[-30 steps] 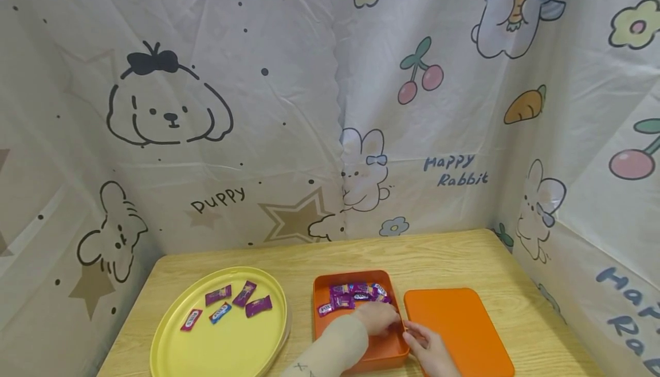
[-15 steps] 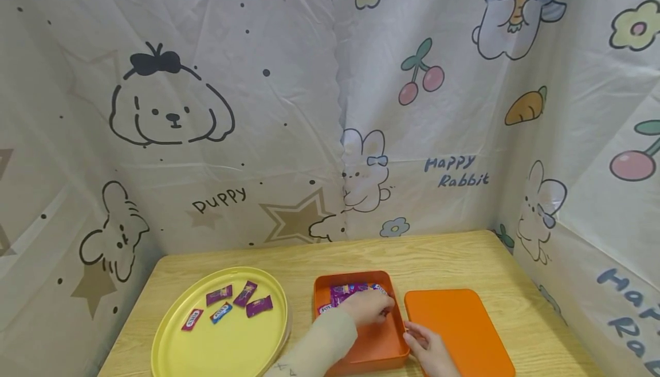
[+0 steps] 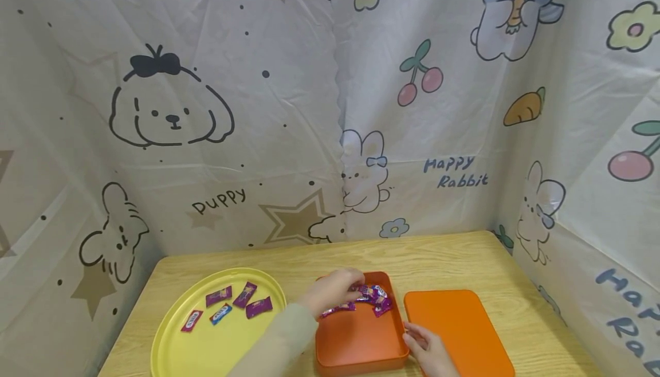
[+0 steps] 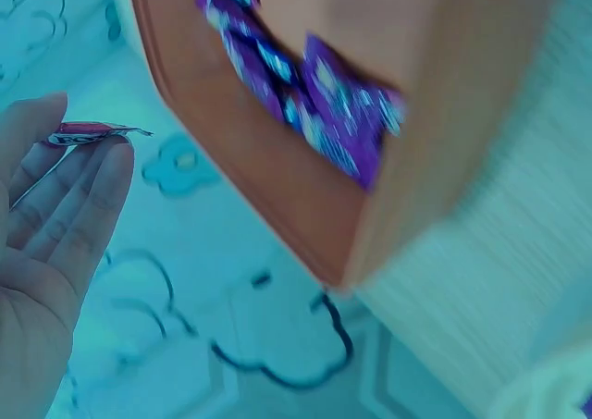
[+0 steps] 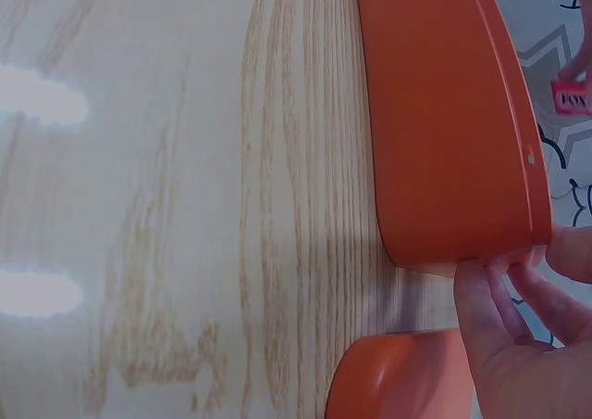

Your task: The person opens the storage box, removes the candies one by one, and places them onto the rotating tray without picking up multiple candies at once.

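Note:
My left hand is over the far left part of the orange box. Between thumb and fingertips it pinches a small red-wrapped candy, held above the rim in the left wrist view. Inside the box, several purple-wrapped candies lie bunched along the far end, some hidden behind the hand. My right hand holds the box's right side, its thumb at the rim and its fingers against the outer wall.
A round yellow tray stands at the left with several purple candies, a red candy and a blue candy on it. The flat orange lid lies right of the box. A printed cloth hangs behind the wooden table.
My left hand has moved from the box's right side, leftward and away from me, to above its far left corner. My right hand has stayed at the box's right side.

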A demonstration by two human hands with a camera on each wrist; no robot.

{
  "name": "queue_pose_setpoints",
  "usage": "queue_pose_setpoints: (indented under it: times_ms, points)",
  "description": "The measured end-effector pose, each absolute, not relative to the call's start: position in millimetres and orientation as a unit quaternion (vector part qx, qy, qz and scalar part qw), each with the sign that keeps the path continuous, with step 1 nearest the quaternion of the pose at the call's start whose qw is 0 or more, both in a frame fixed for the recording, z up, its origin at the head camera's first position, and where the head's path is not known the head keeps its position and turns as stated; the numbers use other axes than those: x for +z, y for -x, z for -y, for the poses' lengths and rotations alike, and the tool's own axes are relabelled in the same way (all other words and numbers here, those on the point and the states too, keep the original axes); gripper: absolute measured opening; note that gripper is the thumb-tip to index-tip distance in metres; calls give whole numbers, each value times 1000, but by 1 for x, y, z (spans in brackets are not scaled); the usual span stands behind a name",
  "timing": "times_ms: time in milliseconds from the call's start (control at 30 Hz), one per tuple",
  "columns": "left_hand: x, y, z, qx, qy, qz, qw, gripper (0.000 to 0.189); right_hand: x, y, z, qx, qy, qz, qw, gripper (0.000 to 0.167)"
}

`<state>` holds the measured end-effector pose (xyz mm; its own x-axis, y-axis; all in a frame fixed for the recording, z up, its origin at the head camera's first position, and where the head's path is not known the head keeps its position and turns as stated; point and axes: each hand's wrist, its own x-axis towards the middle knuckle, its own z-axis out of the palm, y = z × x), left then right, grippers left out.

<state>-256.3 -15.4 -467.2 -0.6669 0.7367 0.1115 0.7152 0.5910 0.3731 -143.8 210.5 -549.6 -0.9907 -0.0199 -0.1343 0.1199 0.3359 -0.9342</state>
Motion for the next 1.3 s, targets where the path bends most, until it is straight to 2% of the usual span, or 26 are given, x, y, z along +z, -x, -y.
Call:
queue_pose_setpoints:
  times_ms: [233,533,700,767,1000,1300]
  points:
    - [-465,264,66,267,-417,-869,-28,11,-551,144,-211,-574,-34,-816,57,45]
    - [-464,259,135,269,-328,-905,-24,12,-551,144,-210,-572,-39,-817,59,45]
    - [-473,254,163,247,-326,-912,-40,16,-549,144,-209,-574,-43,-816,58,44]
    - [-478,251,170,231,-331,-914,-34,18,-548,143,-208,-574,-43,-816,56,44]
    - [-500,241,178,188,-322,-927,37,23,-549,143,-207,-569,-46,-820,41,41]
    - [-520,237,172,150,-317,-935,55,21,-550,143,-207,-561,-43,-826,39,42]
